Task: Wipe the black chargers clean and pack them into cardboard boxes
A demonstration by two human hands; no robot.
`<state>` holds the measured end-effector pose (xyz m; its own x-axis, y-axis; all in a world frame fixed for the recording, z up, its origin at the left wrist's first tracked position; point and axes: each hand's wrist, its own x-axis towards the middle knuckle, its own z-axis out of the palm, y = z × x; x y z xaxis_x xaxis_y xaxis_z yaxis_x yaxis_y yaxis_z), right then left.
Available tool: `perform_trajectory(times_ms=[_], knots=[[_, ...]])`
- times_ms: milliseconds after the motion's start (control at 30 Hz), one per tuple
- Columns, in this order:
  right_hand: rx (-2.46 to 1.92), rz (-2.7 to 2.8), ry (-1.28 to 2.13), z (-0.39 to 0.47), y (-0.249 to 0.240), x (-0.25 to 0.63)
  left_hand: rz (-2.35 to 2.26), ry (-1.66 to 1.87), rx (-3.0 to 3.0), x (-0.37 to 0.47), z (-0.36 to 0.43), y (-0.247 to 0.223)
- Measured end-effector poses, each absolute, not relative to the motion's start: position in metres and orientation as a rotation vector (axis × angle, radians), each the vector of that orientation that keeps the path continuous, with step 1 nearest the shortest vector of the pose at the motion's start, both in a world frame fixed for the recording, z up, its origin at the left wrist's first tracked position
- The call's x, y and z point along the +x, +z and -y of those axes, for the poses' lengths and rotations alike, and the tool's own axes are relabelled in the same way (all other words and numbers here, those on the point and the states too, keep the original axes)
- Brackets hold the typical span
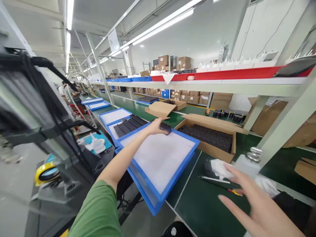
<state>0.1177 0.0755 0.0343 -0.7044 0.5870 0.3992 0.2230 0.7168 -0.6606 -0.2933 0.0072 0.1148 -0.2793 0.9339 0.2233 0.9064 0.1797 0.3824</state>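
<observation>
My left hand (155,127) reaches over the far corner of a blue tray (164,197) with a white lining. Its fingers are closed round a small block of black parts (166,128), partly hidden by the hand. Low on the right is my right hand (256,200), fingers spread and nothing in them. Near those fingers, a slim white-and-black tool (214,179) and a tool with a red-and-yellow end (234,192) lie on the green bench (195,197). Crumpled white wipes (221,168) and a translucent bottle with a metal top (252,159) are close by.
An open cardboard box (214,152) holds rows of black parts. Behind the near tray, another blue tray carries black parts (130,125). A grey machine (49,131) stands at left. The overhead shelf (209,86) and its post (286,108) edge the bench.
</observation>
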Motion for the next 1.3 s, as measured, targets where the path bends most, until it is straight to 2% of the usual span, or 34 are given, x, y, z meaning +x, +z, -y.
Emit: perform_trajectory(times_ms=[133, 267, 400, 533, 667, 800, 900, 1000, 1133, 1300], knots=[[-0.699, 2.666, 0.881, -0.099, 0.057, -0.044, -2.485, 0.626, 1.671, -0.406, -0.005, 0.113], [-0.829, 2.640, 0.815, -0.136, 0.057, -0.187, -2.379, 0.609, 1.724, -0.461, -0.045, 0.093], [-0.965, 2.569, 0.736, -0.145, 0.038, -0.258, -2.261, 0.547, 1.805, -0.477, -0.077, 0.076], [-0.994, 2.503, 0.681, -0.137, 0.035, -0.276, -2.242, 0.457, 1.864, -0.479, -0.082, 0.071], [-0.968, 2.482, 0.670, -0.131, 0.052, -0.264, -2.213, 0.457, 1.929, -0.463, -0.075, 0.083], [-0.919, 2.448, 0.625, -0.131, 0.077, -0.220, -2.198, 0.613, 1.994, -0.422, -0.072, 0.114], [-0.880, 2.401, 0.455, -0.119, 0.097, -0.150, -2.216, 0.659, 2.132, -0.361, -0.061, 0.143], [-0.811, 2.281, 0.244, -0.090, 0.101, -0.054, -2.262, 0.461, 2.392, -0.278, -0.041, 0.160], [-0.904, 2.137, 0.239, -0.043, 0.051, 0.058, -2.126, 0.207, 2.438, -0.164, -0.014, 0.144], [-1.118, 2.007, 0.605, -0.007, -0.049, 0.120, -2.127, -0.244, 2.362, -0.065, 0.002, 0.097]])
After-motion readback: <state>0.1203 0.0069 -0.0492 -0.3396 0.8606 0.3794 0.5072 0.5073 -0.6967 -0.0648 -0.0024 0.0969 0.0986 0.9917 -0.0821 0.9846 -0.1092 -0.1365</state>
